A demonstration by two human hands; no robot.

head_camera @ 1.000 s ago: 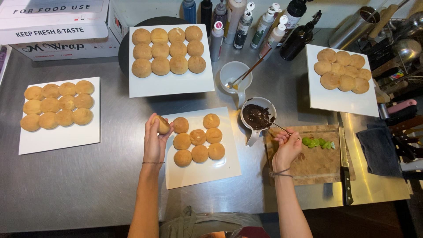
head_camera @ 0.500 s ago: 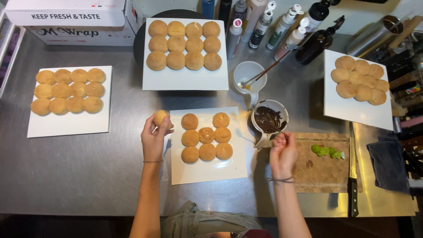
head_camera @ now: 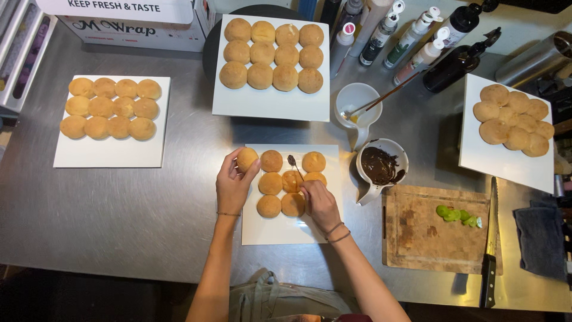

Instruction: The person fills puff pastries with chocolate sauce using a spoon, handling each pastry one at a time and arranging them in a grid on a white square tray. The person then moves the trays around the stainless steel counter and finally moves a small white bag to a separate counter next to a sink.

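The left hand (head_camera: 233, 186) curls its fingers around a small round golden bun (head_camera: 246, 159) at the top-left corner of the white square board (head_camera: 280, 229) on the steel table (head_camera: 131, 209). The right hand (head_camera: 320, 203) pinches a small dark-tipped metal spoon (head_camera: 294, 167), its bowl above the other buns (head_camera: 285, 182).

Both forearms are bare, with no sleeves showing above the brushed steel desk (head_camera: 131, 214). The left hand (head_camera: 233, 189) has a thin dark band round its wrist. The right hand (head_camera: 320, 206) wears two thin dark bands side by side at the wrist. Below the desk's near edge, a grey-green apron (head_camera: 268, 295) with a strap covers the torso.
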